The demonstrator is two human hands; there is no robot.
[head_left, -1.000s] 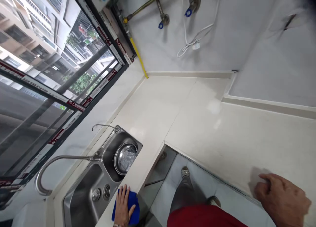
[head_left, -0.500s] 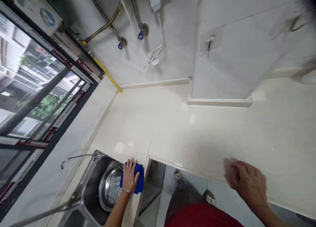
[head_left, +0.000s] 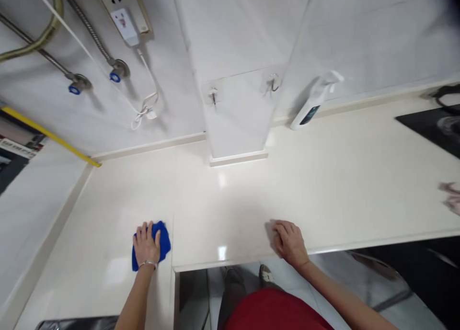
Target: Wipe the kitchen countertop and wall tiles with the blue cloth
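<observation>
My left hand (head_left: 146, 244) lies flat with its fingers spread over a blue cloth (head_left: 164, 239), pressing it onto the cream countertop (head_left: 244, 210). Part of the cloth is hidden under the palm. A bracelet circles the left wrist. Farther right, my right hand (head_left: 290, 241) rests near the counter's front edge with its fingers loosely bent, and nothing shows in it. The undersides of its fingers are hidden.
A white spray bottle (head_left: 309, 105) leans against the back wall. At the right are a black cooktop (head_left: 436, 126) and a blurred pinkish object (head_left: 452, 196). A wall column (head_left: 237, 114) juts over the counter. The sink's rim (head_left: 77, 323) shows at bottom left.
My left hand and the blue cloth have moved from beside the sink onto the counter's corner area. The view has swung right, bringing in the spray bottle and cooktop. My right hand rests lower on the counter.
</observation>
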